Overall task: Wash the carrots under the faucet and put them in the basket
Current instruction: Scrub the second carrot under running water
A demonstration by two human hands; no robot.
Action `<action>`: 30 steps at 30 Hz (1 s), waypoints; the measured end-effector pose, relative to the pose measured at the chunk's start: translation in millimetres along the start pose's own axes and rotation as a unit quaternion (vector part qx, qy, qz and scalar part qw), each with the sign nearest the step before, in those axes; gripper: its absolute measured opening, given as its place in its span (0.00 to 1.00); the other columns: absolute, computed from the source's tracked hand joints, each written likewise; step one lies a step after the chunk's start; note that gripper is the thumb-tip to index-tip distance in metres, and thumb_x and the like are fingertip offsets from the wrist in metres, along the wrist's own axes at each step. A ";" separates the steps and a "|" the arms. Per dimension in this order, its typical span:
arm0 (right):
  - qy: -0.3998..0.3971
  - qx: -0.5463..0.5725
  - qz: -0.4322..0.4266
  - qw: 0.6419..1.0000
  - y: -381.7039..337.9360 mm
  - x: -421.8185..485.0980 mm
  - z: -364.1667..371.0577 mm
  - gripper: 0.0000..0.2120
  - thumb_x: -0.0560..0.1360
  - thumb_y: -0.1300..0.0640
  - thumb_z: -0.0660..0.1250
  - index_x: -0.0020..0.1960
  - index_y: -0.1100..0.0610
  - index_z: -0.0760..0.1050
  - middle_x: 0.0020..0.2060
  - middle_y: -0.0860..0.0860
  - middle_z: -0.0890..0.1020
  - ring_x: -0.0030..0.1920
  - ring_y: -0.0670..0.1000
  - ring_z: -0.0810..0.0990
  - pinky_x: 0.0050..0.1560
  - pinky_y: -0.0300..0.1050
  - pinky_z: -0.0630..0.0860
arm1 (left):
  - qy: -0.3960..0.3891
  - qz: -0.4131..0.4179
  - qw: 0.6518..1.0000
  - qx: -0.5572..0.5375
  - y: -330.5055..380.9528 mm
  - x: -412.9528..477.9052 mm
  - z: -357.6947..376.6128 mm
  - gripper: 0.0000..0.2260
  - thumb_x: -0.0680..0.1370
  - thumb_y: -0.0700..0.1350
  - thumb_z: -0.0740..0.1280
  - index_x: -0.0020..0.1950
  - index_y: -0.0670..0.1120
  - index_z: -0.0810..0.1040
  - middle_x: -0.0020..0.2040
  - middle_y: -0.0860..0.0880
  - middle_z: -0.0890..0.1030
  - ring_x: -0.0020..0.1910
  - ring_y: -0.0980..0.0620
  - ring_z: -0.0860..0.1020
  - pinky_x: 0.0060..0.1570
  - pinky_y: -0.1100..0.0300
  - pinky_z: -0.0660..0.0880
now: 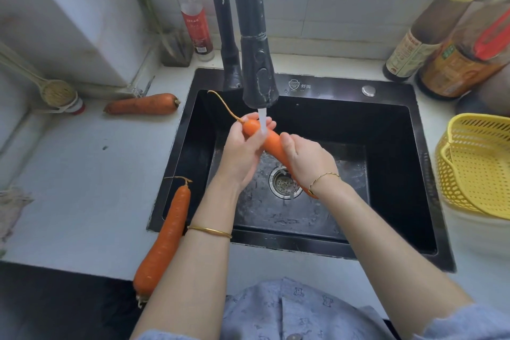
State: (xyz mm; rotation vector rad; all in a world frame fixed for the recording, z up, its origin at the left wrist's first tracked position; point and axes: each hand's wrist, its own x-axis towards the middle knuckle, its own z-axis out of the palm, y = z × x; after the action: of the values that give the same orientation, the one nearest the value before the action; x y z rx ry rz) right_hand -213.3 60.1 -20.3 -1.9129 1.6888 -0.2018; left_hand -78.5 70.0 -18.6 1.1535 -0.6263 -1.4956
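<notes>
Left hand (242, 152) and right hand (309, 163) hold a carrot (269, 141) under the running faucet (258, 63).
Both hands curl round it over the sink (303, 83): washing is under way. Next, I judge, it goes right into the yellow basket (480, 163); a far carrot (143, 104) and a near carrot (165, 237) wait on the bench (82, 188).
</notes>
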 end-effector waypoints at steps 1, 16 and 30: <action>0.007 -0.022 -0.001 1.000 -0.9 -0.5 0.0 0.19 0.83 0.47 0.44 0.50 0.56 0.69 0.41 0.52 0.76 0.45 0.58 0.77 0.42 0.47 0.69 | 0.006 -0.001 1.000 -0.002 1.6 -0.1 2.1 0.10 0.81 0.33 0.62 0.57 0.47 0.70 0.59 0.43 0.77 0.62 0.47 0.78 0.59 0.54 0.77; -0.132 0.275 0.089 0.948 12.9 -1.3 2.4 0.27 0.83 0.43 0.47 0.42 0.61 0.73 0.33 0.60 0.81 0.31 0.58 0.81 0.38 0.49 0.80 | -0.055 -0.060 0.996 0.026 3.5 -4.0 -14.1 0.09 0.82 0.34 0.58 0.60 0.43 0.74 0.60 0.39 0.79 0.61 0.43 0.79 0.61 0.51 0.77; -0.103 0.211 0.048 0.971 0.6 2.2 -2.9 0.26 0.82 0.43 0.46 0.42 0.60 0.73 0.40 0.62 0.82 0.36 0.57 0.78 0.52 0.56 0.78 | -0.048 -0.011 0.999 0.012 3.9 0.3 -24.4 0.11 0.79 0.33 0.64 0.62 0.37 0.72 0.55 0.39 0.82 0.54 0.45 0.83 0.54 0.52 0.81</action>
State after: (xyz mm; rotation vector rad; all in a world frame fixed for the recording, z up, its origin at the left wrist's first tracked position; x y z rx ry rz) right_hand -214.8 57.1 -18.7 -1.4822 1.4578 -0.2882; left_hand -54.8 73.5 -24.8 1.1144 -0.7009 -1.5739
